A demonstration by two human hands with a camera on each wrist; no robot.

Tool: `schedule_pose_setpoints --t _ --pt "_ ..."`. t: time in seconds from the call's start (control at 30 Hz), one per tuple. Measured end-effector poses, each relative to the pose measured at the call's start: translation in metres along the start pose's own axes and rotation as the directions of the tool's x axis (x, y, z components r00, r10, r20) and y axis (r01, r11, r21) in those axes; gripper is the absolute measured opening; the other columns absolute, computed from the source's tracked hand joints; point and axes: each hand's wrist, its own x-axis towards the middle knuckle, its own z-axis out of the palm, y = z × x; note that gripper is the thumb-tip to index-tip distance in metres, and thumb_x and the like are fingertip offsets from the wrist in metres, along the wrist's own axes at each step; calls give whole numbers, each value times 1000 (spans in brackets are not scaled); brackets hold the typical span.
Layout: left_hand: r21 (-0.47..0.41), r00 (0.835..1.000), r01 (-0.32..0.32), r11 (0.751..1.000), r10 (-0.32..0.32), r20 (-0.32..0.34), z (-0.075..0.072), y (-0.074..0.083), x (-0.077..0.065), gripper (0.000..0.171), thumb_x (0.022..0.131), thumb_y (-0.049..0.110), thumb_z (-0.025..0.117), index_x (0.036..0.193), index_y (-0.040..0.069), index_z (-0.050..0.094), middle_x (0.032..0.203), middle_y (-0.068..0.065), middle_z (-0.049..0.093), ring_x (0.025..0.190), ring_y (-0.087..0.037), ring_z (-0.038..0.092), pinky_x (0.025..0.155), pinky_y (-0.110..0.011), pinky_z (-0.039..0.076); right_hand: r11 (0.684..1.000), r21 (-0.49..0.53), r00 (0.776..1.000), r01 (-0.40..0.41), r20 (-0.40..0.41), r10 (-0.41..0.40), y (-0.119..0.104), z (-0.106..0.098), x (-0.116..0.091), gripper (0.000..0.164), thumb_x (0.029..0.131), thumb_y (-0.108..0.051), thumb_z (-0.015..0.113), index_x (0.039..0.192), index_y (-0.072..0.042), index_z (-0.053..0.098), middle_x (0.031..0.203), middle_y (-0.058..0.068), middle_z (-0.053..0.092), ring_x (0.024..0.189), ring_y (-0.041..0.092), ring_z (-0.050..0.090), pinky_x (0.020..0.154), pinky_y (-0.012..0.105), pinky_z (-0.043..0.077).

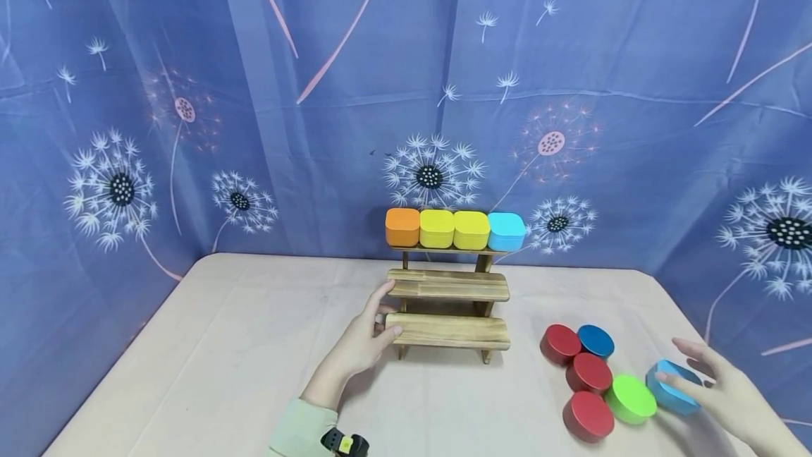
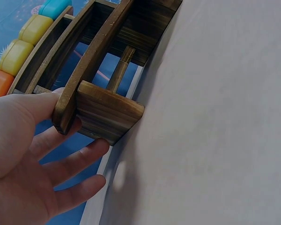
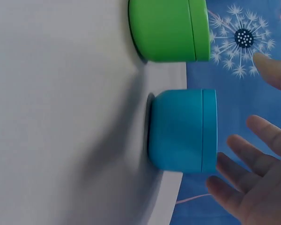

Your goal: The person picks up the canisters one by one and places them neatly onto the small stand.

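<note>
In the head view, the left hand (image 1: 361,340) holds the rack (image 1: 444,330); right of it, the right hand (image 1: 720,386) is at the blue box (image 1: 666,399), apparently to grasp it. Left wrist: thumb and finger pinch the rack. Right wrist: fingers apart; grasping calls for closing them.

From in front of the wooden stand (image 1: 447,330), the head camera looks forward and down, taking it in whole. The left-wrist camera, rolled sideways, sits close off the stand's left end — both views share its tiers and the row of boxes (image 1: 469,230) on top. The right-wrist camera, also rolled, looks closely at the light-blue box (image 3: 178,131) right of the stand — shared with the head view.
</note>
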Motion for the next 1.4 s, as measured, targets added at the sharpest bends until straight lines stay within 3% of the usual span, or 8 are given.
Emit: schedule_pose_setpoints --t 0.4,0.63,0.97,1.23,1.4 --pt "12 1000 4 1000 -4 4 1 1 -2 74 93 19 59 150 34 14 120 -8 59 85 -14 55 80 -32 46 998 -59 996 32 86 -27 29 9 4 85 91 -35 61 139 17 14 133 42 22 110 63 33 82 64 40" --pt "15 1000 2 1000 -2 2 0 1 -1 75 93 20 59 150 35 13 121 -9 59 87 -15 56 82 -36 46 998 -67 990 -7 140 16 34 9 7 90 89 -35 63 136 22 13 130 45 20 113 66 29 83 62 42" --pt "14 1000 -1 1000 1 0 0 0 -1 75 93 20 59 150 36 13 121 -9 59 88 -15 56 83 -37 46 992 -118 999 33 32 -29 28 11 4 81 88 -35 66 130 22 27 118 43 41 102 58 48 75 53 48" --pt "19 1000 -5 1000 5 -2 0 -1 0 74 94 20 59 150 36 13 121 -9 59 88 -16 56 83 -37 46 996 -87 1000 -6 -6 5 21 9 3 86 89 -44 61 133 19 24 123 43 39 106 61 44 74 54 49" --pt "16 1000 4 1000 -4 0 0 -1 0 74 94 20 59 150 36 13 121 -9 58 89 -16 55 84 -37 45 996 -72 994 48 -96 -55 11 8 1 80 89 -40 64 134 15 29 125 43 41 105 61 47 73 56 49"
